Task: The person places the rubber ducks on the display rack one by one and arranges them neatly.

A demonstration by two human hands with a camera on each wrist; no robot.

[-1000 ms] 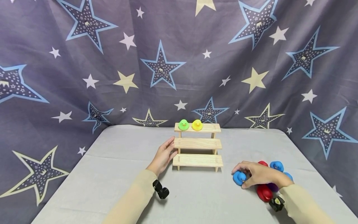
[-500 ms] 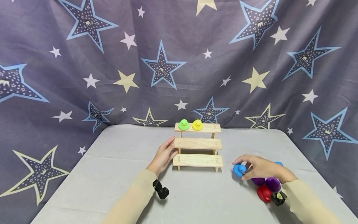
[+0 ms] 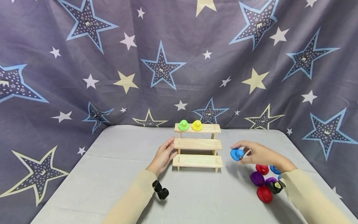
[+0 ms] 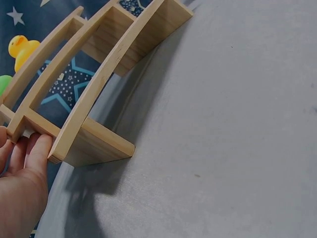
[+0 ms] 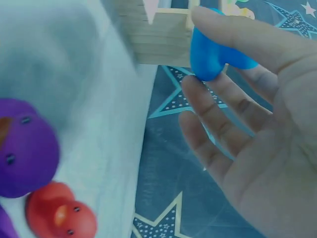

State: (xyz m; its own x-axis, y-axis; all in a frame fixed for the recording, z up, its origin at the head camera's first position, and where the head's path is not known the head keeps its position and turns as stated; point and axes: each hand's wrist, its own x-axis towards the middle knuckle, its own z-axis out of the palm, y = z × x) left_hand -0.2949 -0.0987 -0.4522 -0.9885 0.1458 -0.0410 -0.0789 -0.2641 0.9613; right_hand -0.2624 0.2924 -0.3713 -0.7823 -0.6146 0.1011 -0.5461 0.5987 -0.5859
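Note:
My right hand [image 3: 258, 153] pinches a blue rubber duck [image 3: 236, 154] between thumb and fingertips, raised over the table right of a three-tier wooden stand [image 3: 198, 143]. In the right wrist view the blue duck [image 5: 208, 54] sits at the thumb tip, the lower fingers spread out. My left hand [image 3: 163, 157] holds the stand's left side at the middle tier; in the left wrist view its fingers [image 4: 37, 153] bend against the side frame. A green duck [image 3: 183, 125] and a yellow duck [image 3: 197, 125] stand side by side on the top tier, facing me.
Below my right forearm lies a group of red [image 3: 264, 194], purple [image 3: 257, 178] and blue [image 3: 275, 169] ducks, partly hidden by the wrist. A grey cloth covers the table [image 3: 201, 199]. A star-patterned curtain [image 3: 112, 62] hangs behind and at both sides.
My right hand has lifted the blue duck up and away from the group, uncovering red and purple ducks. My left hand and the stand have stayed put.

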